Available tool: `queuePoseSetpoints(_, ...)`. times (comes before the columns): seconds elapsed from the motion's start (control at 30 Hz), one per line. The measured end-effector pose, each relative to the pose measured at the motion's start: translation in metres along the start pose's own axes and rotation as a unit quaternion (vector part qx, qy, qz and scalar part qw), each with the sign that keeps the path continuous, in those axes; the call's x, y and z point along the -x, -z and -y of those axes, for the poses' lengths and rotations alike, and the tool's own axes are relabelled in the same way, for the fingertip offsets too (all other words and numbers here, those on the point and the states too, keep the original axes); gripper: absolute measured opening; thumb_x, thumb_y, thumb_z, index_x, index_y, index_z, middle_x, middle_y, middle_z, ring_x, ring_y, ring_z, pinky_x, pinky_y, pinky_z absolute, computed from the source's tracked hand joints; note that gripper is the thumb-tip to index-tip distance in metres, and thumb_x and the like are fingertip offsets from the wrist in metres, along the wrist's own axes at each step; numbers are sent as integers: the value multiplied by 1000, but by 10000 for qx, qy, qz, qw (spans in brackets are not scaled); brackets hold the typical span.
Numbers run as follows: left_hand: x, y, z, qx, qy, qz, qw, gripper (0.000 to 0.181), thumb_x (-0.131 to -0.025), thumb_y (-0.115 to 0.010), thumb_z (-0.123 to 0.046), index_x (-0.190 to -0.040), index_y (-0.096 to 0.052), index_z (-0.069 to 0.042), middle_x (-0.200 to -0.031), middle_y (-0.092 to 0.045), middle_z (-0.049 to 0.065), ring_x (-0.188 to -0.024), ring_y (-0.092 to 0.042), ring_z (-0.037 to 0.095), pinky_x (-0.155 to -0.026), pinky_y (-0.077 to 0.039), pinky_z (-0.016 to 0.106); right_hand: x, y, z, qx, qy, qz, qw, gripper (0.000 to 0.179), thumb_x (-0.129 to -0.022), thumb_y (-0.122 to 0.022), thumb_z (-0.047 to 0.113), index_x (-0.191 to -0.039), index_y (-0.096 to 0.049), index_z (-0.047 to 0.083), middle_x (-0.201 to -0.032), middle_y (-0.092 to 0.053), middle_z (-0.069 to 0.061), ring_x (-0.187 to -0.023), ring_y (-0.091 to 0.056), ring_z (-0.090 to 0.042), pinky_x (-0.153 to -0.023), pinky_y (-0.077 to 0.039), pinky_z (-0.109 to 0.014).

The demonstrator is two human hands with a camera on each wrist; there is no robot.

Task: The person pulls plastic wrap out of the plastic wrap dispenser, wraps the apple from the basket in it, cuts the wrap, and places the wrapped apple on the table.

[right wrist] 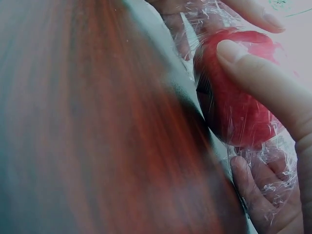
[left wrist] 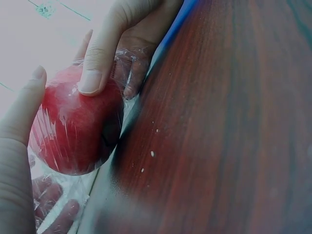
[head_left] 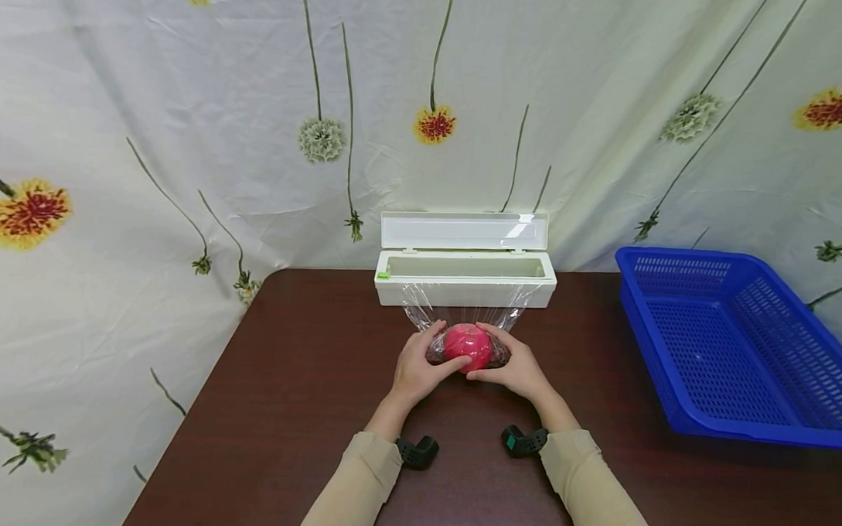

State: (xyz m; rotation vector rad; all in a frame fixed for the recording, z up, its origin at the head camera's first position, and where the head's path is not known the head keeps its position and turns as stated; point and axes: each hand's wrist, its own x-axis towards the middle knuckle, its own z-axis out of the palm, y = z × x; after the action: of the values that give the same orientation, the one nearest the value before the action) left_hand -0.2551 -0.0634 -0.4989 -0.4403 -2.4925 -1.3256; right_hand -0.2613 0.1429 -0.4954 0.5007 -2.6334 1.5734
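Note:
A round red apple (head_left: 468, 342) is covered in clear plastic wrap (head_left: 513, 316). The film stretches from it back to a long white dispenser box (head_left: 465, 294) with its lid raised. From the left, my left hand (head_left: 417, 367) holds the apple, thumb near its front and fingers behind in the film. On the other side my right hand (head_left: 520, 369) grips it, its thumb pressing the wrapped skin in the right wrist view. Bunched film (right wrist: 273, 190) lies over the right fingers. Small creases run across the apple (left wrist: 73, 129) in the left wrist view.
A blue plastic basket (head_left: 710, 358) stands at the right of the dark brown table (head_left: 304, 414). Behind it hangs a white flowered cloth (head_left: 260, 95). The dispenser's raised lid (head_left: 464, 231) leans near the cloth. A few pale specks (left wrist: 152, 153) lie on the wood.

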Motion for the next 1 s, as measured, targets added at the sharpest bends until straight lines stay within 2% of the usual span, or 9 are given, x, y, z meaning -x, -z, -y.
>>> queuePoseSetpoints(0.2,-3,-1,3,-111,-827,-367,9958,78,-68,-79,-47,-132,-54,-10,-136,-51,8,-122,-45,25,-95,-41,52,0,1,-1,-25,-11,22,10000,80,-66,-85,36,-136,-48,28,-132,-52,-9,-117,-50,-31,-93,-43,-52)
queuePoseSetpoints(0.3,-4,-1,3,-42,-1162,-310,9927,77,-66,-83,-42,-130,-56,-10,-137,-49,10,-126,-43,26,-97,-37,56,0,1,-2,-56,-4,41,10000,80,-66,-84,36,-136,-48,27,-132,-52,-9,-117,-50,-32,-93,-43,-52)
queuePoseSetpoints(0.4,-4,-1,2,45,-1328,-117,9911,79,-64,-85,-40,-132,-55,-12,-140,-47,10,-129,-42,25,-99,-35,56,0,1,-3,-84,22,49,9999,79,-67,-84,34,-136,-48,26,-133,-52,-10,-118,-49,-32,-94,-43,-52)
queuePoseSetpoints(0.6,-3,0,0,227,-1212,266,9920,84,-63,-86,-39,-136,-52,-15,-143,-44,8,-129,-42,22,-98,-39,51,-1,1,-6,-128,31,35,9999,78,-67,-84,31,-136,-49,24,-133,-52,-10,-118,-49,-32,-94,-43,-51)
queuePoseSetpoints(0.77,-2,1,-1,350,-1038,565,9924,86,-64,-86,-38,-138,-49,-13,-143,-43,9,-128,-43,23,-96,-42,48,-2,1,-7,-205,96,25,9997,78,-66,-85,32,-135,-50,23,-130,-54,-9,-114,-52,-31,-91,-46,-49)
queuePoseSetpoints(1.0,-1,0,0,312,-1120,571,9916,86,-65,-86,-33,-139,-47,-13,-142,-44,8,-126,-45,23,-95,-44,44,-2,1,-7,-288,100,12,9995,78,-66,-85,31,-135,-51,22,-129,-55,-9,-114,-52,-31,-90,-46,-49)
